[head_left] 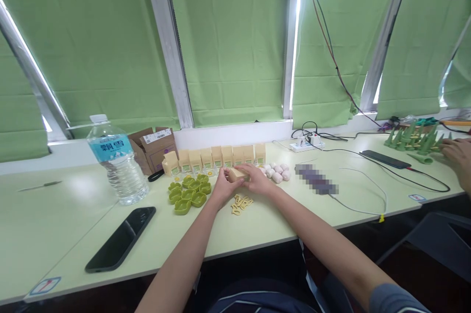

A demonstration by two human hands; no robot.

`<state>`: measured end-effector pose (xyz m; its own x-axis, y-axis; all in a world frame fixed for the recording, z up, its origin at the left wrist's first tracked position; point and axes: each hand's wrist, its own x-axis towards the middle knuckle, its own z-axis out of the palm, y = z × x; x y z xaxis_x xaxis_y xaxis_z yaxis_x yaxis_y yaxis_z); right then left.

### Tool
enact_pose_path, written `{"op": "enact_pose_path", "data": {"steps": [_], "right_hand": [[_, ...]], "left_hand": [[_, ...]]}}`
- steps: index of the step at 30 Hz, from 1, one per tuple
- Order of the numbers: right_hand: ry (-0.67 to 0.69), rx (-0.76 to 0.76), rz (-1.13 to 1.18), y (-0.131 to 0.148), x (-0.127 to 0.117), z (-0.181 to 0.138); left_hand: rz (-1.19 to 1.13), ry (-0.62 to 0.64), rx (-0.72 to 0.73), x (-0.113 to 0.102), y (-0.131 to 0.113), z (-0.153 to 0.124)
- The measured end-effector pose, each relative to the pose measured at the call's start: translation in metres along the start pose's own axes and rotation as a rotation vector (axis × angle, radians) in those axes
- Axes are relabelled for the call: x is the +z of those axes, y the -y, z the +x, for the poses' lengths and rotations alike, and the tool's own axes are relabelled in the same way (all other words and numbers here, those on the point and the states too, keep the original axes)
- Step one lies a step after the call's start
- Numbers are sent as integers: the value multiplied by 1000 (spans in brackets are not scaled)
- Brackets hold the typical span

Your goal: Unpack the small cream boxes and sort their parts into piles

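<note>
A small tan cardboard box [236, 174] is held between my two hands above the table. My left hand [221, 189] grips its left side with the fingers closed. On the opposite side, my right hand [257, 180] has its fingers bent over the box. Just below my hands lie several small yellow loop-shaped pieces [241, 203]. To the left sit several olive-green moulded cups [188, 195]. Several whitish-pink balls [276, 173] are clustered right of my right hand. Behind, several similar tan boxes [217, 157] stand in a row, some with raised flaps.
Leftward are a large water bottle [119, 166], a brown carton [154, 152], a black phone [121, 239] and a slim knife-like tool [40, 186]. Rightward are a power strip [307, 144], a cabled dark phone [384, 159], green cone-shaped pieces [412, 141] and another person's hand [458, 156].
</note>
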<state>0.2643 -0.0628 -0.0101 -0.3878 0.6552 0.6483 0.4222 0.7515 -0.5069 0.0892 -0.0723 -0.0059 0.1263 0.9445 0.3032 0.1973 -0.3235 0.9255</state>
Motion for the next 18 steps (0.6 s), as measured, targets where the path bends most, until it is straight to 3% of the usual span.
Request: {"op": "enact_pose_path", "data": {"steps": [18], "right_hand": [[-8, -2, -51, 0, 4, 3]], "left_hand": [[323, -219, 104, 3, -5, 0]]}}
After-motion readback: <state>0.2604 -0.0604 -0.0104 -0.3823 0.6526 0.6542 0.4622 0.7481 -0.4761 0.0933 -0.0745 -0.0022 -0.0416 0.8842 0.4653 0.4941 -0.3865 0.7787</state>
